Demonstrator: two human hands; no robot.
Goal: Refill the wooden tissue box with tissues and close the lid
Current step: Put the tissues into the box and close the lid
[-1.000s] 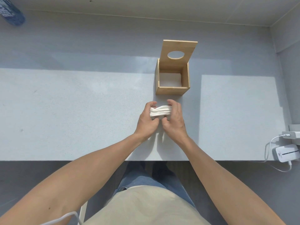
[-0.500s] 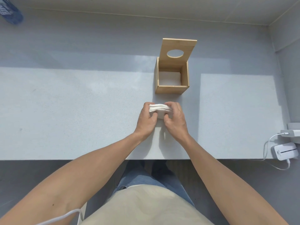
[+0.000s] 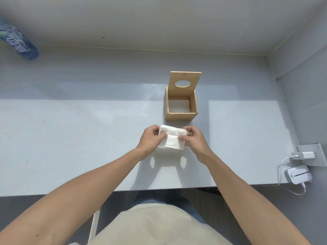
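Note:
The wooden tissue box (image 3: 181,116) stands on the grey table (image 3: 70,138), its lid (image 3: 185,82) with a round hole tipped up and back. White tissue lies low inside the box. In front of the box, lifted off the table, is a white stack of tissues (image 3: 172,138). My left hand (image 3: 152,138) grips its left end and my right hand (image 3: 194,139) grips its right end, thumbs on the near face. The stack is tilted so its broad face turns toward me.
A blue bottle (image 3: 17,42) lies at the far left against the wall. At the right table edge sit a white charger (image 3: 303,155), its cable and a small white device (image 3: 299,176). The wall runs behind the box and along the right side.
Both hands have raised the tissue stack off the table and tipped it toward me. The box and its lid have stayed put.

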